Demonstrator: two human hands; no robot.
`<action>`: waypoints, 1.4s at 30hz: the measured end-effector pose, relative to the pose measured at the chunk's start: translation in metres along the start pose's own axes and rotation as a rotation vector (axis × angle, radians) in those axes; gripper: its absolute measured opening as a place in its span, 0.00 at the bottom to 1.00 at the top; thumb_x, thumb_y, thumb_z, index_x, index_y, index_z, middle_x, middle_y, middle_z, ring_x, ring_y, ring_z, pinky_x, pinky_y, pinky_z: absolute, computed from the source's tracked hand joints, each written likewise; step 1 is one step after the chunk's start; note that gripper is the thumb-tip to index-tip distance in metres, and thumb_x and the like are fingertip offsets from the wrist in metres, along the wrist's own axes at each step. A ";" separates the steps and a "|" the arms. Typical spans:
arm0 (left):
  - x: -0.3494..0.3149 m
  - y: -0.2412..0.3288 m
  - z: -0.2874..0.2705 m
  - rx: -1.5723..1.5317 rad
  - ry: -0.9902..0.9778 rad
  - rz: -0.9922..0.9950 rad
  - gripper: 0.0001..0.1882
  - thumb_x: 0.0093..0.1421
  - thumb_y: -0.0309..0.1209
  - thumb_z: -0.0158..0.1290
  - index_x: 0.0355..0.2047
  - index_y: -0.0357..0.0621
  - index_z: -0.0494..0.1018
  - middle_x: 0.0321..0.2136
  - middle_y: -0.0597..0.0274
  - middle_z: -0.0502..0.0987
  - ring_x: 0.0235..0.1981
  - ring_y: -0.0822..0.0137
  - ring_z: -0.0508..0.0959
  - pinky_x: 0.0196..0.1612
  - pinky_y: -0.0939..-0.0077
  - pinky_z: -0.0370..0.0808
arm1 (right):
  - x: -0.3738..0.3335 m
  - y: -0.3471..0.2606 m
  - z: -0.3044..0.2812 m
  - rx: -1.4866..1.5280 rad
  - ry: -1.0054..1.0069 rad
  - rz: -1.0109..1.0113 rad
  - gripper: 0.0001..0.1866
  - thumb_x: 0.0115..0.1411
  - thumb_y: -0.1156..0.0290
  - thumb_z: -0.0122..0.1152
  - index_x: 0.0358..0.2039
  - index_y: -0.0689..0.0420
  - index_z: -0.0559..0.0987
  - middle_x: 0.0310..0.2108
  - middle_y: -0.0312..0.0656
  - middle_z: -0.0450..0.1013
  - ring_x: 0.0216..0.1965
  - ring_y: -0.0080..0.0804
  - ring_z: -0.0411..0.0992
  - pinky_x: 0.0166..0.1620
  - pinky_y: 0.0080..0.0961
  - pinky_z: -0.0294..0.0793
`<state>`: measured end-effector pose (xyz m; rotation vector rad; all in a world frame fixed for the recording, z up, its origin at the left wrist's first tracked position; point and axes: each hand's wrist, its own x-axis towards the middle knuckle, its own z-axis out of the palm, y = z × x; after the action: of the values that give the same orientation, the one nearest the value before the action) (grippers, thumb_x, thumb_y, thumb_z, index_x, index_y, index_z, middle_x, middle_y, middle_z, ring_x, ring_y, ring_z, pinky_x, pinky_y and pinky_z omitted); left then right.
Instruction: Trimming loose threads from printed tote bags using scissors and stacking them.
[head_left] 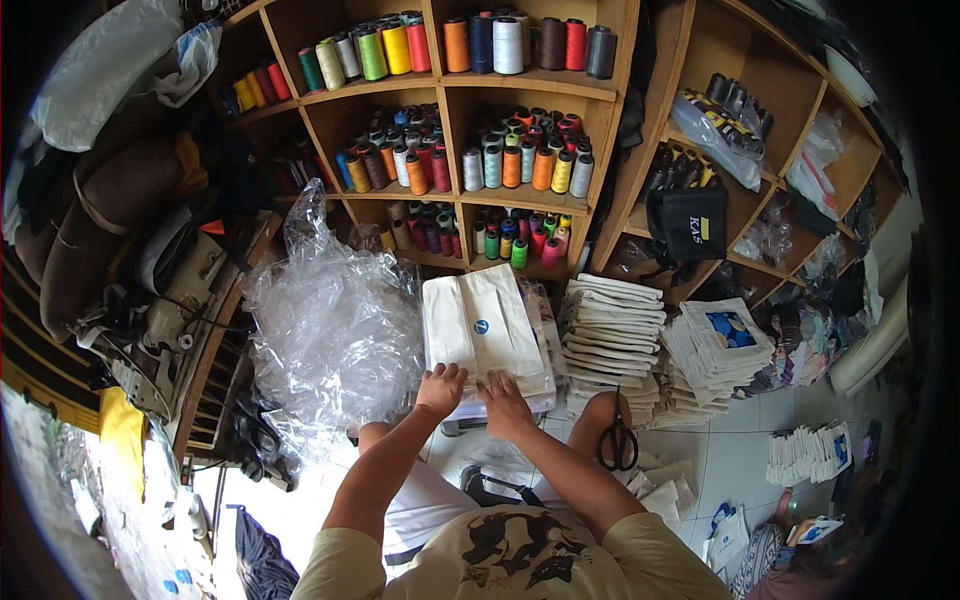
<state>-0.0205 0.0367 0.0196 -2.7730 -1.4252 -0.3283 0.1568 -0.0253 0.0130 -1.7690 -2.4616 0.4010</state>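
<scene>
A cream cloth bag (490,310) with a small round blue print lies flat on a low stack in front of me. Clear plastic sticks out along the stack's right side. My left hand (442,388) is at the bag's near left corner, its fingers bent over the cloth and closed on it. Beside it, my right hand (507,402) rests on the near edge with its fingers stretched out on the fabric. A large heap of clear plastic bags (335,330) stands directly left of the stack.
To the right rise piles of folded cream bags (612,325) and printed bags (715,345). Black scissors (617,440) hang by my right knee. Shelves (530,88) of thread spools stand behind. A sewing machine (185,290) is at left. Another person's hand (800,530) holds a printed piece at lower right.
</scene>
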 end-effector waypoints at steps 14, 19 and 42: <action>-0.026 0.006 0.016 -0.106 0.213 0.104 0.08 0.52 0.28 0.50 0.34 0.47 0.75 0.35 0.62 0.74 0.40 0.59 0.73 0.44 0.64 0.71 | 0.001 -0.016 -0.050 0.110 -0.344 0.096 0.35 0.52 0.72 0.51 0.63 0.61 0.60 0.62 0.56 0.56 0.66 0.49 0.51 0.68 0.40 0.47; -0.027 0.005 0.012 -0.123 0.168 0.085 0.11 0.54 0.30 0.49 0.37 0.46 0.75 0.36 0.63 0.72 0.40 0.59 0.72 0.44 0.65 0.71 | 0.009 -0.028 -0.068 0.309 -0.243 0.053 0.34 0.54 0.71 0.51 0.62 0.65 0.59 0.62 0.54 0.57 0.66 0.44 0.54 0.67 0.39 0.50; -0.064 -0.003 -0.009 -0.438 0.328 -0.338 0.24 0.44 0.28 0.62 0.39 0.35 0.64 0.36 0.48 0.69 0.36 0.46 0.71 0.41 0.57 0.70 | 0.024 -0.012 -0.037 0.090 0.044 -0.296 0.19 0.50 0.72 0.57 0.45 0.55 0.72 0.65 0.55 0.53 0.68 0.47 0.48 0.67 0.53 0.46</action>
<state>-0.0604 -0.0138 0.0163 -2.5677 -1.9063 -1.1686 0.1463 -0.0006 0.0494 -1.3370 -2.5738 0.4327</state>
